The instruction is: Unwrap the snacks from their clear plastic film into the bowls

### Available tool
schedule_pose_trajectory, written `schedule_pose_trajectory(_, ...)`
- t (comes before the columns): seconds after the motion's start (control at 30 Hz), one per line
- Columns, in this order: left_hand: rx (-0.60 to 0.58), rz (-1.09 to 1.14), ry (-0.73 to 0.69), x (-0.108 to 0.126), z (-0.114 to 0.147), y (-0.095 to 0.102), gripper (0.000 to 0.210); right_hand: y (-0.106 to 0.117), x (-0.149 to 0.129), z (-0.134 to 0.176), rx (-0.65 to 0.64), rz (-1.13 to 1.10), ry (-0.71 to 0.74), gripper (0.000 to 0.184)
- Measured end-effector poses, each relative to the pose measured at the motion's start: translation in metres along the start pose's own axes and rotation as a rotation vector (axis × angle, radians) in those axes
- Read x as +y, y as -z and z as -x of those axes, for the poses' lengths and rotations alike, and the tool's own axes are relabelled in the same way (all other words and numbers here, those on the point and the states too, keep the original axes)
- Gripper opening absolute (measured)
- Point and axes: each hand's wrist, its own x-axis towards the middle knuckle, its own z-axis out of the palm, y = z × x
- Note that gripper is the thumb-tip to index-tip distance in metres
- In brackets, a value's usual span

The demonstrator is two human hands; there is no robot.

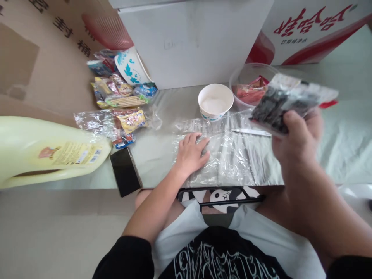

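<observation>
Holding a clear packet [273, 102] of dark pieces above the desk [348, 151], toward its right side, the right hand [300, 133] has its grip pinching the packet between thumb and fingers. The packet blocks the view of part of a round, clear tub [235, 84] holding red wrappers [251, 92]. Below, a slim white tool [247, 131] lies on crinkled plastic [232, 166], its right end hidden. The left hand [192, 153] rests palm down on this plastic, fingers spread. A white bowl [213, 108] stands behind, just beside the tub. At left, snacks [132, 122] lie heaped, with a tilted cup [130, 69] behind. A phone [125, 172] juts past the front edge, just beside a yellow jug [99, 149]. A white box [188, 46], a red-and-white box [319, 42] and a brown carton [49, 73] wall in the back and left.
</observation>
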Motion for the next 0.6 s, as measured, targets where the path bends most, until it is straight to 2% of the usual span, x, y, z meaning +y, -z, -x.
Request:
schedule_pose_trajectory(0.03,-0.002,-0.004,0.001,0.000,0.000,0.000,0.046,-0.004,-0.010,-0.015,0.014,-0.109,-0.044,0.029)
schedule_pose_trajectory(0.07,-0.003,-0.007,0.004,0.000,0.001,-0.001,0.046,-0.009,-0.019,-0.032,-0.028,-0.168,-0.119,0.034)
schedule_pose_trajectory(0.13,-0.009,-0.009,0.007,0.000,0.000,0.000,0.046,-0.022,-0.036,-0.067,-0.016,-0.163,-0.305,0.029)
schedule_pose_trajectory(0.2,-0.013,-0.009,0.010,0.001,-0.001,0.001,0.046,-0.035,-0.047,-0.099,0.111,-0.006,-0.522,0.022)
schedule_pose_trajectory(0.27,-0.015,-0.002,0.012,0.001,-0.003,0.002,0.044,-0.046,-0.050,-0.123,0.165,0.181,-0.638,0.022)
schedule_pose_trajectory(0.4,0.017,0.010,0.021,0.001,-0.006,0.000,0.041,-0.060,-0.041,-0.150,0.137,0.426,-0.655,0.027)
schedule_pose_trajectory(0.5,0.041,-0.001,0.005,0.000,-0.006,-0.003,0.041,-0.068,-0.033,-0.156,0.074,0.551,-0.646,0.032)
schedule_pose_trajectory(0.6,0.045,-0.029,-0.035,-0.002,-0.003,-0.005,0.042,-0.080,-0.024,-0.161,0.012,0.653,-0.629,0.028)
